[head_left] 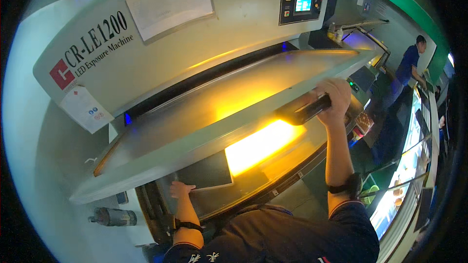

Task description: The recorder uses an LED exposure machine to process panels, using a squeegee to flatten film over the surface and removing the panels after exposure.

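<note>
My right hand (pixel 335 98) is wrapped round a dark handle (pixel 312 110) on the front of a large raised lid (pixel 195 139). The lid is tilted up, with a pale frame and a greyish sheet across it. Below it, my left hand (pixel 181 189) is at the near left corner of a dark flat panel (pixel 209 169) with a pale edge. Its thumb points right along that edge; the other fingers are partly hidden. The panel lies on the machine bed (pixel 263 185), beside a glaring yellow-white lit rectangle (pixel 263 147).
The machine's pale housing (pixel 243 24) rises behind the lid, with a control panel (pixel 301 5) at right. A dark bottle (pixel 113 216) lies at lower left. A person (pixel 411 63) in dark blue stands at far right, near a long lit table (pixel 402 175).
</note>
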Motion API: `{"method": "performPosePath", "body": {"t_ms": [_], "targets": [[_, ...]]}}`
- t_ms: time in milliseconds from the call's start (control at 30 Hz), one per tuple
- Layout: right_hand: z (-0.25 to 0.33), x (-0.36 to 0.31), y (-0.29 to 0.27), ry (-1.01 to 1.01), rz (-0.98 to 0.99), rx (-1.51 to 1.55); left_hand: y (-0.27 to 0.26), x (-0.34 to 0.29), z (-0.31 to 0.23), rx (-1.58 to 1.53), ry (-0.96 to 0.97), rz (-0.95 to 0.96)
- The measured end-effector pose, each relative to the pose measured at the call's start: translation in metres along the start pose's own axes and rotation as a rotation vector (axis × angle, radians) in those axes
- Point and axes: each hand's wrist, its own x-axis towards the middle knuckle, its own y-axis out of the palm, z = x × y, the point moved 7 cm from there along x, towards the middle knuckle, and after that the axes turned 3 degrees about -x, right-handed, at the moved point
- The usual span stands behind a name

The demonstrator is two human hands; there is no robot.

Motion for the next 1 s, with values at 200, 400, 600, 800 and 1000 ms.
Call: {"method": "performPosePath", "body": {"t_ms": [200, 400, 600, 800, 1000], "targets": [[0.022, -0.131, 0.001, 0.728, -0.033, 0.26, 0.03, 0.051, 0.033, -0.128, 0.099, -0.17], [0.184, -0.382, 0.018, 0.557, 1.197, 0.661, 0.052, 0.116, 0.078, -0.457, 0.246, -0.025], [0.279, -0.519, -0.116, 0.957, 1.635, 0.557, 0.035, 0.089, 0.028, 0.02, 0.855, -0.225], [0.296, -0.523, -0.173, 1.179, 1.667, 0.335, 0.052, 0.123, 0.058, -0.981, 0.449, 0.279], [0.307, -0.512, -0.245, 1.285, 1.449, 0.321, 0.077, 0.01, -0.018, -1.186, 0.39, 0.767]]}}
